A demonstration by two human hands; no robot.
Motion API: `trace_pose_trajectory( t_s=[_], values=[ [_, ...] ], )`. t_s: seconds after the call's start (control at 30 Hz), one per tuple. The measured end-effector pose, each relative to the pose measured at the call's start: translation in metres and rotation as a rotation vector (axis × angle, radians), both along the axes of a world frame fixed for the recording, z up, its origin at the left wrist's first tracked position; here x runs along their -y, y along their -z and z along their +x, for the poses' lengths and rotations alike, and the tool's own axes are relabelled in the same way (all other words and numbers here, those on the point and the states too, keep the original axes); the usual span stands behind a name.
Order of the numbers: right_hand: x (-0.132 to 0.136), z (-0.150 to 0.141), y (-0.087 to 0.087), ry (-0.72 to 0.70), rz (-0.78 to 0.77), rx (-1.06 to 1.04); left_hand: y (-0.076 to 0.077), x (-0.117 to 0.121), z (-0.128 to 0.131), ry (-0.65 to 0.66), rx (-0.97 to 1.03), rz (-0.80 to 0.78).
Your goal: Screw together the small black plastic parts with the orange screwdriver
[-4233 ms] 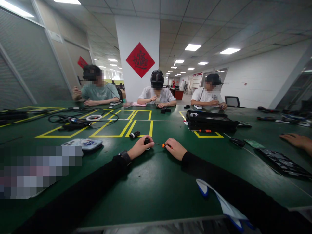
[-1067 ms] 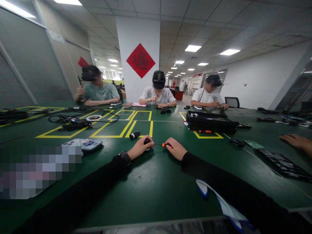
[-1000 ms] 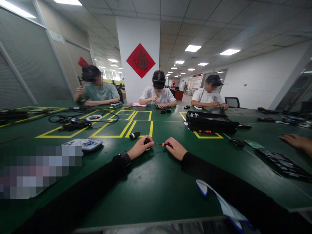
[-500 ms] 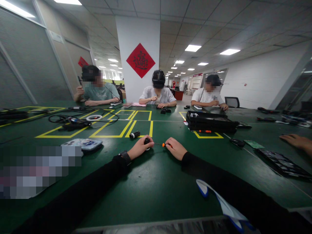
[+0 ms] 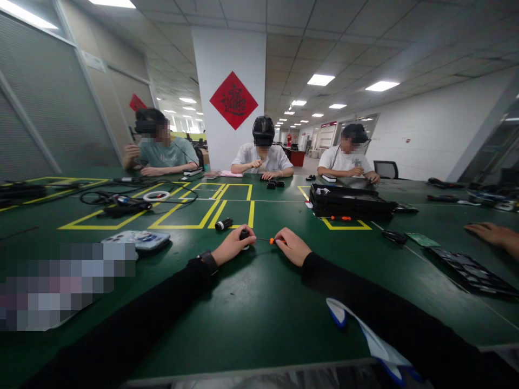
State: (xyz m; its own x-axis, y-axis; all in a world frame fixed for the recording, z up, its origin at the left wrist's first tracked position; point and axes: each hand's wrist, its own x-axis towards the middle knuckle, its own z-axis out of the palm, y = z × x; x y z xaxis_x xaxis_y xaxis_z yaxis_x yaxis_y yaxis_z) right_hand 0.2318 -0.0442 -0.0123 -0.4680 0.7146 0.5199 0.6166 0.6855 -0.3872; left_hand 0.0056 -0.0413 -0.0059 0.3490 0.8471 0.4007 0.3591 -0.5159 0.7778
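Note:
Over the middle of the green table (image 5: pixel 243 302), my left hand (image 5: pixel 232 244) is closed around a small dark cylindrical part (image 5: pixel 244 235), much of it covered by the fingers. Facing it, my right hand (image 5: pixel 292 247) grips the orange and black handle of a screwdriver (image 5: pixel 272 241). The thin shaft runs level to the left, and its tip reaches the dark part at my left fingers. Whether the tip sits inside the part cannot be made out. Just behind my left hand lies a short black cylinder (image 5: pixel 224 224) with a pale band.
Left are a light-coloured case (image 5: pixel 152 239), cables and a white tape roll (image 5: pixel 157 196). Stacked black trays (image 5: pixel 351 201) and an orange screwdriver (image 5: pixel 341 218) lie right of centre. A blue-white object (image 5: pixel 375 335) is by my right forearm. Another person's hand (image 5: pixel 492 235) rests far right; three people sit opposite.

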Motion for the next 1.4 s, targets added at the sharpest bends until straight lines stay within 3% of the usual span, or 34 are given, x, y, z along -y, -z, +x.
trace_pose_trajectory(
  t_s=[0.23, 0.6, 1.4],
  values=[
    [-0.0003, 0.0011, -0.0013, -0.071, 0.031, -0.007, 0.0004, -0.0009, -0.0002, 0.009, 0.005, -0.009],
    [-0.0004, 0.0009, 0.0006, -0.005, 0.015, -0.012, 0.0014, -0.0015, -0.0001, 0.012, 0.004, 0.003],
    [-0.0013, 0.0011, 0.0001, -0.047, 0.013, -0.014, 0.0027, -0.0028, -0.0005, 0.003, -0.001, 0.022]
  ],
)
